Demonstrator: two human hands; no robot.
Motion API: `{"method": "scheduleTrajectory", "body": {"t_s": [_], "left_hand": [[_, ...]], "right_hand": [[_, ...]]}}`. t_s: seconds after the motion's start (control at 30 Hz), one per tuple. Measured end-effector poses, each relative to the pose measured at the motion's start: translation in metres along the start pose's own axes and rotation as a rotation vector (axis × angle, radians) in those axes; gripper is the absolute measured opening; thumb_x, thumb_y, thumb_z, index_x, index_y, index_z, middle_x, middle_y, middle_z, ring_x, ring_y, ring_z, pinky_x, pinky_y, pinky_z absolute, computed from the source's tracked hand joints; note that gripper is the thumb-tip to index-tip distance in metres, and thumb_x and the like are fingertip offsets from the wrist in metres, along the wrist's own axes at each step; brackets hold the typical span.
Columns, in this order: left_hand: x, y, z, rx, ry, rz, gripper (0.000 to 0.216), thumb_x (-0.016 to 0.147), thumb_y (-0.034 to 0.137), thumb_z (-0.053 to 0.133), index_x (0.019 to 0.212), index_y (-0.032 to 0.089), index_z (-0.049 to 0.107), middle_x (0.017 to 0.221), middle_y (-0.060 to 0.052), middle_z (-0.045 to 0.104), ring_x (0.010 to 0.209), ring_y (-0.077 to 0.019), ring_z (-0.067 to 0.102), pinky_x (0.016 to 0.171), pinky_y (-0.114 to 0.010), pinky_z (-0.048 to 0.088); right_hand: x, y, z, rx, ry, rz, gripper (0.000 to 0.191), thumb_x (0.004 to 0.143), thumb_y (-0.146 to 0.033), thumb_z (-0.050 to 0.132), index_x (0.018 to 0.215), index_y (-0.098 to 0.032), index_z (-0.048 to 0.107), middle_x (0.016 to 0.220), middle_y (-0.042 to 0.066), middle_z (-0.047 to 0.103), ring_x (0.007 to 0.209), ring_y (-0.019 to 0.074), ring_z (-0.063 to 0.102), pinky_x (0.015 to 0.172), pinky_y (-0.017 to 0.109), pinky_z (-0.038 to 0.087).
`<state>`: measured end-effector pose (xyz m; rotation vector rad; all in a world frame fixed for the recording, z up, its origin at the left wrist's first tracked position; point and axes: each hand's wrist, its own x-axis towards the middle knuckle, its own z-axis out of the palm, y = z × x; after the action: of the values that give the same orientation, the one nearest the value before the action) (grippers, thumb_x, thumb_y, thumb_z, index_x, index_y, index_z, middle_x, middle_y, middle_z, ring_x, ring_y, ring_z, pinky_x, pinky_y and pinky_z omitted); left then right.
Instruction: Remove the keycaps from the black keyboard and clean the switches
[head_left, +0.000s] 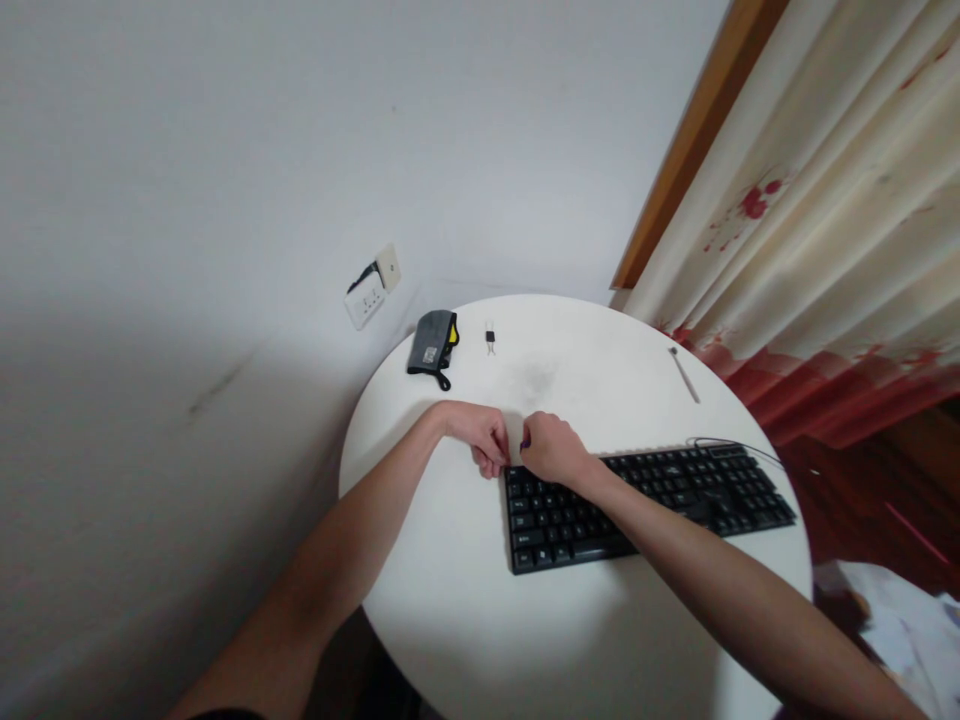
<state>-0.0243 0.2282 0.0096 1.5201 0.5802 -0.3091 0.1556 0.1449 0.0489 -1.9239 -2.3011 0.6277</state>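
A black keyboard (pixel 652 490) lies on the round white table (pixel 465 590). My left hand (pixel 484 438) is closed beside the keyboard's far left corner, its fingertips pressed together near that edge. What those fingers hold, if anything, is hidden. Over the keyboard's far left keys, my right hand (pixel 553 448) is closed too, facing the left one across a small gap. A tiny dark bit shows at its fingers, too small to name.
At the table's far left lies a grey pouch (pixel 432 340) with black trim and a loop. A black binder clip (pixel 490 337) is to its right. A thin pale stick with a dark tip (pixel 685 377) lies far right. Wall sockets (pixel 366 300) and a curtain (pixel 810 200) border the table.
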Motion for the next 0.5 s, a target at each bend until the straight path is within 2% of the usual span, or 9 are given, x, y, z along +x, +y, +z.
{"method": "scheduleTrajectory", "body": {"t_s": [0.1, 0.23, 0.3, 0.4, 0.47, 0.5], "left_hand": [[-0.001, 0.001, 0.0, 0.02, 0.017, -0.012, 0.036, 0.068, 0.047, 0.081, 0.085, 0.015, 0.077, 0.081, -0.011, 0.077, 0.072, -0.0192, 0.073, 0.068, -0.026, 0.058], [-0.002, 0.002, 0.001, 0.028, 0.031, -0.004, 0.038, 0.068, 0.048, 0.081, 0.086, 0.015, 0.077, 0.081, -0.011, 0.077, 0.072, -0.0198, 0.073, 0.066, -0.026, 0.058], [-0.002, 0.003, 0.001, 0.037, 0.028, -0.002, 0.037, 0.069, 0.048, 0.08, 0.088, 0.016, 0.077, 0.081, -0.011, 0.077, 0.072, -0.0192, 0.073, 0.066, -0.026, 0.058], [-0.002, 0.004, 0.001, 0.058, 0.023, -0.012, 0.036, 0.07, 0.049, 0.079, 0.084, 0.015, 0.077, 0.08, -0.011, 0.077, 0.071, -0.0186, 0.073, 0.064, -0.025, 0.057], [-0.002, 0.005, 0.001, 0.062, 0.023, -0.018, 0.036, 0.069, 0.049, 0.08, 0.082, 0.015, 0.077, 0.079, -0.011, 0.076, 0.069, -0.0188, 0.073, 0.063, -0.024, 0.057], [-0.002, 0.005, 0.001, 0.06, 0.027, -0.019, 0.037, 0.068, 0.049, 0.08, 0.082, 0.015, 0.077, 0.078, -0.011, 0.076, 0.069, -0.0189, 0.073, 0.062, -0.025, 0.057]], "right_hand": [[0.001, 0.008, -0.006, 0.068, 0.181, -0.007, 0.009, 0.08, -0.02, 0.062, 0.084, -0.016, 0.069, 0.087, 0.01, 0.071, 0.076, 0.0193, 0.066, 0.066, 0.026, 0.045], [0.002, 0.02, -0.018, 0.21, 0.258, -0.077, 0.008, 0.081, -0.023, 0.065, 0.082, -0.017, 0.069, 0.083, 0.006, 0.071, 0.07, 0.0151, 0.064, 0.065, 0.024, 0.046], [-0.002, 0.022, -0.018, 0.241, 0.23, -0.17, 0.008, 0.081, -0.02, 0.064, 0.085, -0.017, 0.07, 0.083, 0.005, 0.071, 0.072, 0.0148, 0.064, 0.068, 0.024, 0.046], [-0.014, 0.021, -0.012, 0.199, 0.09, -0.379, 0.014, 0.08, -0.012, 0.062, 0.087, -0.018, 0.072, 0.088, 0.004, 0.07, 0.081, 0.0152, 0.064, 0.075, 0.024, 0.047], [-0.023, 0.02, -0.009, 0.08, 0.056, -0.42, 0.018, 0.08, -0.008, 0.059, 0.087, -0.018, 0.072, 0.09, 0.006, 0.069, 0.085, 0.0168, 0.063, 0.078, 0.025, 0.046], [-0.026, 0.02, -0.009, 0.008, 0.091, -0.389, 0.019, 0.081, -0.007, 0.057, 0.087, -0.018, 0.072, 0.092, 0.007, 0.068, 0.088, 0.0181, 0.062, 0.079, 0.027, 0.046]]}}
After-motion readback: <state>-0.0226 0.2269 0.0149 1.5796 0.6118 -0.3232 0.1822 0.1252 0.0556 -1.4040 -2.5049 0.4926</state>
